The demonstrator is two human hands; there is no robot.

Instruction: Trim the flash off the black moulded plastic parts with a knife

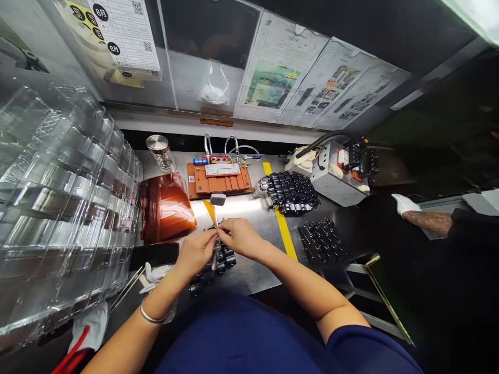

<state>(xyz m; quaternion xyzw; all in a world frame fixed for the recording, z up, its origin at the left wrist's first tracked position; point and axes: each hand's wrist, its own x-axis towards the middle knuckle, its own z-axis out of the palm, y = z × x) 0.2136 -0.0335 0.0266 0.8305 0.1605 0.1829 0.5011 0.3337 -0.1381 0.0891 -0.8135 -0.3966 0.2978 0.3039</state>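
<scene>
My left hand [195,253] and my right hand [240,237] meet in front of me, thumb and finger of each pinched together at one spot. What they hold between the fingertips is too small to make out. An orange-yellow strip [209,210] shows just beyond the fingertips; I cannot tell whether it touches them. Beneath my hands lie several black moulded parts [225,258], partly hidden by my left hand. A small grey block [218,199] sits past my fingers, at the front edge of an orange-brown fixture [228,183].
Stacked clear plastic trays [66,208] rise at left, beside orange film sheets [166,208] and a glass jar [160,153]. Black parts [292,192] and another black batch [323,241] lie right, near a metal box machine [337,179]. Another person's gloved hand [406,205] shows far right.
</scene>
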